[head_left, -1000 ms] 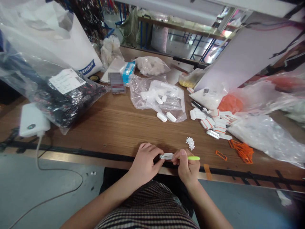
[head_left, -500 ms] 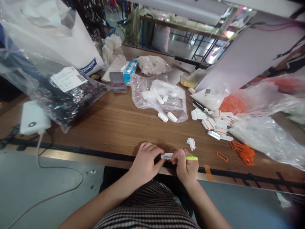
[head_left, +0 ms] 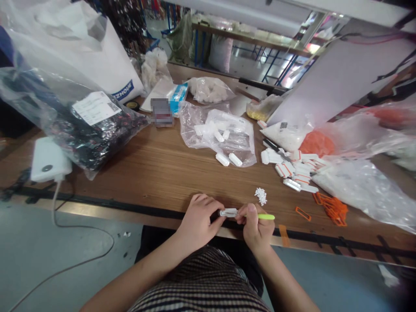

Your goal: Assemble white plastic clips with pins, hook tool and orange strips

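I've got the left hand (head_left: pixel 199 219) clenched on a white plastic piece (head_left: pixel 228 212) at the wooden surface's (head_left: pixel 146 177) near edge, the right hand (head_left: pixel 256 227) pinching a lime-green stick (head_left: pixel 261 216) against it. White crumbs (head_left: pixel 260 196) lie just ahead, beyond them a clear poly bag (head_left: pixel 224 138) and orange plastic frames (head_left: pixel 331 210).

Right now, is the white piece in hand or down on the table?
In hand: the white piece is held between the left hand and right hand.

We record one legible marking: blue letters, approximately "ZHOU", on the white sack (head_left: pixel 107 65). The white label (head_left: pixel 96 108) on the clear plastic bag (head_left: pixel 29 89) carries a QR code, but its small print is too small for us to read.
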